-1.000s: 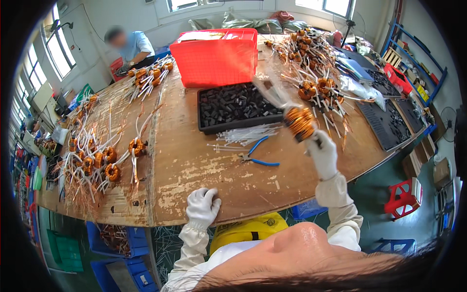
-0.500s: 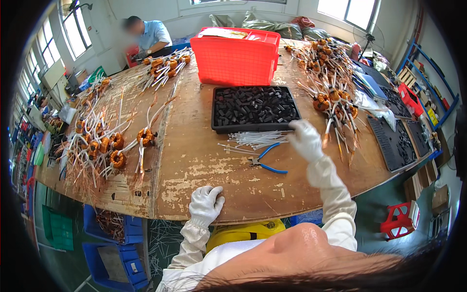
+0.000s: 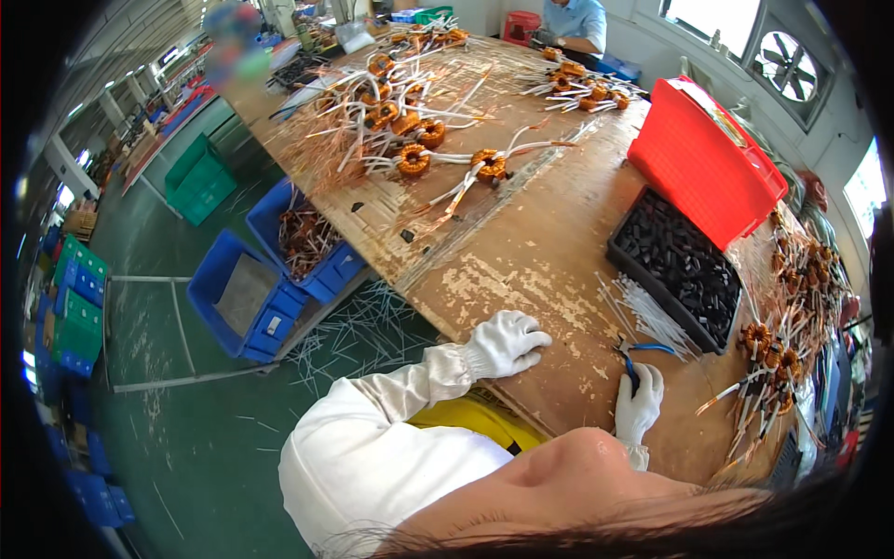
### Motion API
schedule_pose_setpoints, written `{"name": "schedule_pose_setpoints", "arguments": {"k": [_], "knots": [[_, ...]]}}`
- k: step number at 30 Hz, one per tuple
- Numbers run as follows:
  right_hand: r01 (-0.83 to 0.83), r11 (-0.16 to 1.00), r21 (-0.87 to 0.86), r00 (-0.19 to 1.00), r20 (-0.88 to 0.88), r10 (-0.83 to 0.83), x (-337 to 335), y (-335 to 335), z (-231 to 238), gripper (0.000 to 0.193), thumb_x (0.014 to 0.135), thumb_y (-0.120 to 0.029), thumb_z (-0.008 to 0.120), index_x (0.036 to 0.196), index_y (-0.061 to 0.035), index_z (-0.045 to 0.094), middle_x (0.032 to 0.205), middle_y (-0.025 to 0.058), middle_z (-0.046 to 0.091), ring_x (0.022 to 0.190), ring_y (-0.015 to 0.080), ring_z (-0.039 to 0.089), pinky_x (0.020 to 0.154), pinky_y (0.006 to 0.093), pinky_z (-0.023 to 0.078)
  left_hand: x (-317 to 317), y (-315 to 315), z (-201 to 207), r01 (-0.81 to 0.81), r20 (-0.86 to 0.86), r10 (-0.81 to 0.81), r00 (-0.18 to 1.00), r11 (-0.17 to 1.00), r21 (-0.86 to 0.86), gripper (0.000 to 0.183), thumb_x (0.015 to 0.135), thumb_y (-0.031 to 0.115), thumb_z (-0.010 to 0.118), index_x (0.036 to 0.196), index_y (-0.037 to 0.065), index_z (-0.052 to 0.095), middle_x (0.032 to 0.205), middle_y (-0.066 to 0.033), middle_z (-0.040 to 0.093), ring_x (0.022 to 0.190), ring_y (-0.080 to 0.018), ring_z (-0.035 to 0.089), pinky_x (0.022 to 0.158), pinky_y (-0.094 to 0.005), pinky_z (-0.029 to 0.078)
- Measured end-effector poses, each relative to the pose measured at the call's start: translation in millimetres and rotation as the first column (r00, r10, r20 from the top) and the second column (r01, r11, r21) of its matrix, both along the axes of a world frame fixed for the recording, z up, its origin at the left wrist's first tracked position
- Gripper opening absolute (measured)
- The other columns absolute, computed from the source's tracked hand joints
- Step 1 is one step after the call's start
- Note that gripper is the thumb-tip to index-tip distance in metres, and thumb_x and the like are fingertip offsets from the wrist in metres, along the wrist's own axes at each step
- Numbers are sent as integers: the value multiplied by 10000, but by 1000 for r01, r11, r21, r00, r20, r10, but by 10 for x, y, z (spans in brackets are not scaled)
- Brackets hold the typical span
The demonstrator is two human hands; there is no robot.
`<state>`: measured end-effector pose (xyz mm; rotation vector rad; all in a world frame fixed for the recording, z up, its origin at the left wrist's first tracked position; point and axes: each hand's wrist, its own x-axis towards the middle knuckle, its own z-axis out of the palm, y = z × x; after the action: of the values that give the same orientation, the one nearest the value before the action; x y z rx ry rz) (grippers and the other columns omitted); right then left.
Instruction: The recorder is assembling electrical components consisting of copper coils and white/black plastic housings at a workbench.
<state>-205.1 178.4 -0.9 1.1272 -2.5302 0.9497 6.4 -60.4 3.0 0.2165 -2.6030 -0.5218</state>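
Note:
My left hand (image 3: pixel 510 343), in a white glove, lies on the near edge of the worn wooden table (image 3: pixel 521 261), fingers loosely bent and a little apart, with nothing in it. My gloved right hand (image 3: pixel 639 407) is closed around one handle of the small blue-handled cutting pliers (image 3: pixel 656 347). The pliers lie on the tabletop, jaws pointing away from me. Just beyond them is a bundle of white cable ties (image 3: pixel 647 312). Behind the ties stands a black tray (image 3: pixel 619 250) full of short black pieces.
A red bin (image 3: pixel 708 158) stands behind the tray. Copper-wound ring coils with white leads lie in piles at left (image 3: pixel 410 121), far back (image 3: pixel 582 88) and right (image 3: pixel 782 359). Blue crates (image 3: pixel 237 298) sit below the table's left edge. A person in blue (image 3: pixel 573 28) sits across the table.
The view has swung left, showing more floor and crates. My right hand has come down from beside the tray to the pliers and closed on a handle. My left hand still rests on the table edge.

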Motion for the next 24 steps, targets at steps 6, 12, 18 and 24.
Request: {"name": "schedule_pose_setpoints", "arguments": {"k": [6,12,18,24], "knots": [[105,991,78,984,-156,-92,-31,-18,-43,193,836,-159,740,1021,-121,703,1048,80,657,992,320,613,874,442,493,92,-84,33,30,-107,-6,994,975,219,195,874,227,738,1051,154,700,1068,-71,647,1001,-279,632,877,-427,511],[158,987,12,964,-219,-151,5,33,41,125,824,-163,745,939,-120,720,945,90,677,938,328,633,841,450,502,-149,-743,704,-12,-313,27,949,999,49,153,849,136,727,1001,128,710,1035,-110,701,993,-311,655,876,-427,530],[79,996,-32,973,-216,-84,-84,-187,5,142,809,-179,754,929,-125,703,896,80,653,899,314,632,808,441,498,-96,-821,488,-28,-189,47,981,995,101,164,872,123,733,1033,99,724,1066,-132,685,1011,-326,653,884,-408,536],[118,992,33,978,-175,-111,-46,-118,-43,134,832,-157,737,954,-116,696,956,91,660,967,330,616,861,451,487,-146,-869,515,-67,-147,89,985,987,144,230,861,155,729,1086,111,709,1165,-148,653,1110,-338,618,960,-429,511]]}}
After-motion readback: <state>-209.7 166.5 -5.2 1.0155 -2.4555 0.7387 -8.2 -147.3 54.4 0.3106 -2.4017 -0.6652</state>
